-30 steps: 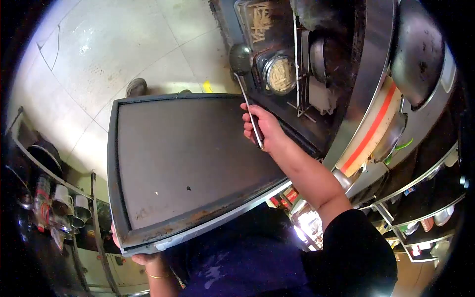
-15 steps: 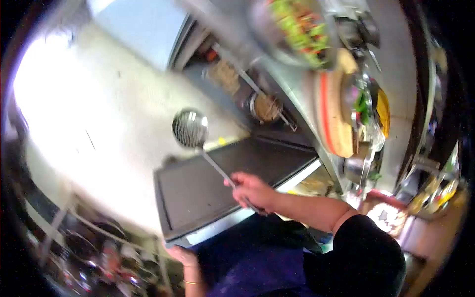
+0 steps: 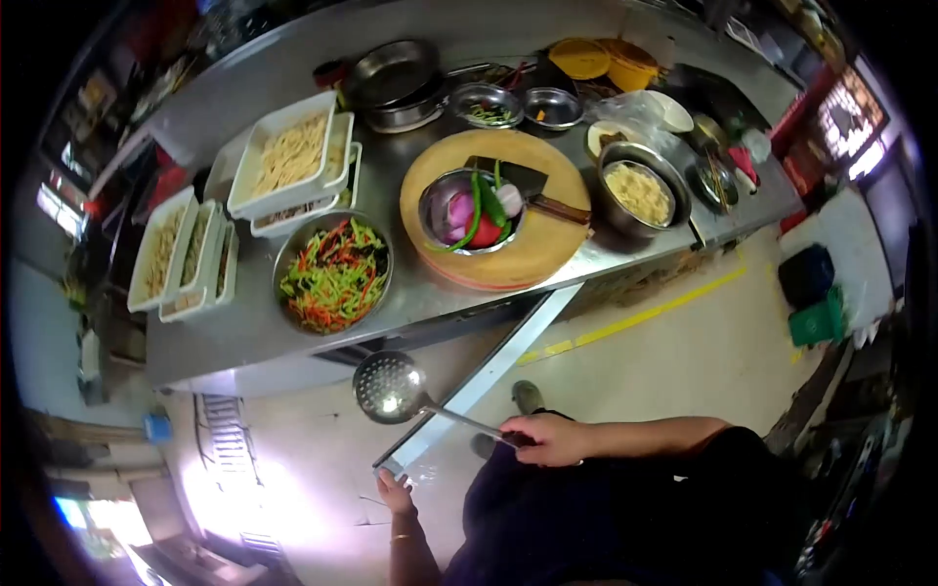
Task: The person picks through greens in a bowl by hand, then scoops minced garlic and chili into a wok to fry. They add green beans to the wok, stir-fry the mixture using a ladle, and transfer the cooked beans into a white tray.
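Note:
My right hand (image 3: 547, 439) is wrapped round the handle of a perforated metal ladle (image 3: 388, 388), whose round bowl hangs in front of the counter. Lower left, my left hand (image 3: 395, 490) grips the end of a long, pale door edge (image 3: 479, 379) that slants down from under the counter. On the steel counter, a bowl of shredded green and red vegetables (image 3: 333, 274) is nearest to the ladle. Beside it, a round wooden board (image 3: 557, 256) bears a cleaver (image 3: 512, 176) and a metal bowl with onion, green chillies and something red.
White trays of cut food (image 3: 290, 158) are stacked at the counter's left. A metal pot with pale food (image 3: 637, 191) is right of the board; pans (image 3: 393, 74) and yellow tubs (image 3: 580, 59) stand behind. A green bin (image 3: 817, 319) is at the right.
The view has turned and now takes in the whole countertop. The door shows only its narrow edge, no longer its dark inner face, and the compartment's food containers are out of sight.

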A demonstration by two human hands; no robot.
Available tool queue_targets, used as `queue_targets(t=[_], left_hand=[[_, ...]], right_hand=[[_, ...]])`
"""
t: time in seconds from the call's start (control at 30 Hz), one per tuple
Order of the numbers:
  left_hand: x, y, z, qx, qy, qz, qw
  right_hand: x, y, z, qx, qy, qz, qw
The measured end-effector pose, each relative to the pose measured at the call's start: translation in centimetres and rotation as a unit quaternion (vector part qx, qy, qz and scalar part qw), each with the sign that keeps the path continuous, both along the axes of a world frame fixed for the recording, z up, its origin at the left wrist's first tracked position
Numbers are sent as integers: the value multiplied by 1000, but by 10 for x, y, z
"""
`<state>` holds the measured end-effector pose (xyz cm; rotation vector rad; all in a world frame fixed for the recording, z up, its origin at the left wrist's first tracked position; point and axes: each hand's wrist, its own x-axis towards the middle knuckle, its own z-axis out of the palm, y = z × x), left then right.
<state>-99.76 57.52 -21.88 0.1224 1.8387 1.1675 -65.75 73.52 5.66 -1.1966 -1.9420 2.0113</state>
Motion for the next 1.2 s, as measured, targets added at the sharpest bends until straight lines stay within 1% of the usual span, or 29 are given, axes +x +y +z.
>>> queue_targets(t=[0.1,0.13,0.17,0.2,0.23,0.27,0.3,0.33,0.37,0.4,0.43,0.47,0.5,0.53,0.6,0.63,0.7,0.73,0.8,0.87,0.93,0.97,1.0,1.03,1.07,1.1,1.13,1.17,1.2], left_hand=[[-28,61,34,-64,-8,-40,997],[-38,81,34,-22,-85,20,996],[-43,94,26,15,-162,88,983],[-63,120,16,46,-239,155,957],[-75,139,6,77,-314,229,918],[-78,154,10,116,-356,255,892],[-81,170,14,151,-397,279,861],[-75,190,29,199,-405,258,854],[-67,209,48,247,-413,236,844],[-56,226,64,275,-397,208,850],[-45,242,80,303,-380,182,855],[-34,257,94,307,-340,146,877],[-24,265,101,311,-298,110,896],[-14,266,100,281,-282,35,917],[11,270,103,214,-239,-115,940],[44,266,103,164,-213,-78,960],[93,246,66,154,-146,-208,955],[145,238,83,65,-177,-195,963],[246,240,122,-38,-98,-299,948],[310,255,124,-22,-38,-409,911],[377,289,154,15,-52,-430,901],[404,309,172,59,-21,-475,878],[428,333,190,75,17,-505,860],[446,354,203,140,43,-526,838],[460,377,220,180,57,-547,816],[475,402,233,172,107,-548,811],[480,427,229,197,139,-543,805],[507,454,258,211,111,-561,793],[531,476,270,175,208,-552,788]], right_hand=[[26,-12,3,-28,28,-87,995],[36,-22,-5,-22,88,-146,985],[57,-36,-7,-52,125,-194,972],[65,-38,-6,-82,161,-242,953],[77,-42,-3,-71,156,-288,942],[88,-41,4,-50,177,-331,926],[103,-38,4,35,156,-365,917],[119,-35,3,120,124,-400,900],[141,-30,3,132,97,-440,883],[162,-21,4,147,52,-483,861],[179,-9,29,97,66,-535,837],[202,1,28,102,38,-578,809],[223,13,29,134,36,-605,784],[246,25,36,130,8,-625,769],[288,49,35,164,16,-653,739],[307,60,33,171,23,-655,736],[349,80,23,185,37,-664,723],[368,90,15,189,43,-661,725],[403,113,0,195,54,-659,725],[426,136,5,178,65,-667,721],[459,152,-7,159,84,-653,735],[473,159,-12,151,86,-650,740],[485,166,-16,143,88,-646,744],[495,171,-21,136,91,-643,748],[503,175,-29,137,99,-648,743],[510,178,-37,137,106,-652,738],[515,180,-45,138,113,-656,734],[520,182,-44,112,115,-656,738],[524,181,-50,101,117,-662,733]])
